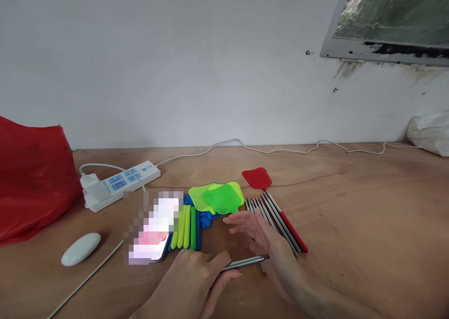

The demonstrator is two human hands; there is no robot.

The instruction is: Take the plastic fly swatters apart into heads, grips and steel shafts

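Observation:
My left hand is closed around a silver metal rod, which points right. The rod's far end meets the palm side of my right hand, whose fingers are stretched out and apart. Beyond the right hand lie several metal rods, partly covered by it, and a red handle. A red fly swatter head lies at their upper end. Green and yellow-green mesh swatter heads overlap on blue pieces. Yellow-green handles and a green handle lie side by side left of them.
A phone with a blurred screen lies left of the handles. Behind it are a white power strip and cables. At left are a white mouse and a red bag. The wooden table meets a white wall.

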